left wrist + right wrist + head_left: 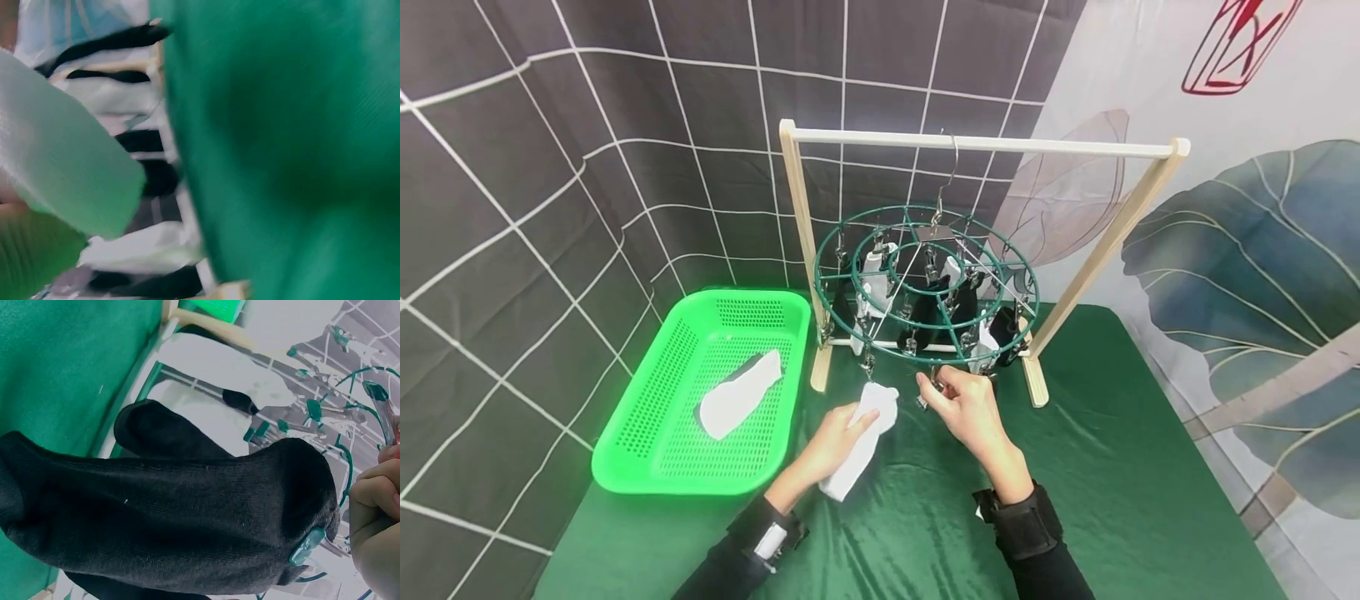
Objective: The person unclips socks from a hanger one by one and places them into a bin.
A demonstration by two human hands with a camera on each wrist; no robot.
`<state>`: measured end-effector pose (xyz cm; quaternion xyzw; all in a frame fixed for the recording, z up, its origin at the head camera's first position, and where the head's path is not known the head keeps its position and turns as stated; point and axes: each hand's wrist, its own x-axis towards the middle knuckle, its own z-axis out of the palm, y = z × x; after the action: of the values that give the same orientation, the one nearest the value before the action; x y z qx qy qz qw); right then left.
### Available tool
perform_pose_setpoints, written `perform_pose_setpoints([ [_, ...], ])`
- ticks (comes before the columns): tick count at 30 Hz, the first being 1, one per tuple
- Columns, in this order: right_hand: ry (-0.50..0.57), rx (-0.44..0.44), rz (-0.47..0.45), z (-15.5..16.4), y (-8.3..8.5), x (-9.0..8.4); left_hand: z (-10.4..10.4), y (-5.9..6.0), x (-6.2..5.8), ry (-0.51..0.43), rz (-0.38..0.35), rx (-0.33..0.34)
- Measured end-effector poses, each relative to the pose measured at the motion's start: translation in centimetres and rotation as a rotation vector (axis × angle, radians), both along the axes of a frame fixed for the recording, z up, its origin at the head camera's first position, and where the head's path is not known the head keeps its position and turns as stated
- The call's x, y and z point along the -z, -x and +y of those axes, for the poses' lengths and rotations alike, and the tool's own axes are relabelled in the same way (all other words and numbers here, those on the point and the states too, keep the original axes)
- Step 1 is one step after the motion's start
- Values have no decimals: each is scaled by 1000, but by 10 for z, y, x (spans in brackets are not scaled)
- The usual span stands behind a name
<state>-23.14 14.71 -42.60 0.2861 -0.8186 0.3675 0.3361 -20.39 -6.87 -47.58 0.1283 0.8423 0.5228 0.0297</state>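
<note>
Left hand (829, 442): I read it as gripping the white sock (861, 439), fingers curled round the upper part, near the cuff end. The left wrist view is too blurred to confirm finger detail.
White sock, position: held above the green tablecloth (1112, 467), toe end hanging towards me, cuff end raised just below the rim of the round clip hanger (925, 283). Whether a clip already holds it I cannot tell.
White sock, handling: I judge it light, soft and limp; it droops wherever unsupported. Not fragile, not slippery. Best taken near the cuff, where doubled fabric gives a firm edge.
White sock, appearance: plain white, short, slightly creased, no visible marking.
Right hand (964, 404): fingers curled, pinching a metal clip (934, 381) on the hanger's near rim. I cannot tell how far the clip is opened.
Black sock (175, 519): fills the right wrist view, pegged by a green-tipped clip; knit, matt, soft.
Round clip hanger: green wire rings, hung by a hook from the wooden rack (977, 144); several black and white socks already pegged.
Green basket (647, 442): left of the rack, one white sock with a dark part lying inside.
</note>
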Motion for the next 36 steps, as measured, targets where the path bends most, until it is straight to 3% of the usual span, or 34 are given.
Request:
perform_pose_setpoints([
  [9, 22, 1, -31, 5, 6, -1, -43, 20, -57, 272, 22, 43],
  [12, 15, 17, -40, 4, 9, -1, -66, 36, -71, 356, 14, 95],
  [15, 15, 40, -27, 2, 12, 1, -92, 60, -76, 402, 15, 138],
  [19, 17, 64, -21, 0, 15, 4, -124, 95, -61, 409, 68, 155],
  [22, 11, 59, -27, -2, 15, 8, -144, 112, -37, 447, 86, 138],
  [24, 5, 54, -25, -3, 13, 9, -154, 117, -19, 479, 50, 122],
  [29, 0, 55, -3, -4, 8, 10, -163, 119, 12, 572, -51, 119],
  [33, -7, 55, 30, -5, 7, 7, -164, 114, 16, 734, -90, 106],
  [36, -14, 62, 40, -5, 7, 6, -164, 107, 14, 767, -120, 71],
])
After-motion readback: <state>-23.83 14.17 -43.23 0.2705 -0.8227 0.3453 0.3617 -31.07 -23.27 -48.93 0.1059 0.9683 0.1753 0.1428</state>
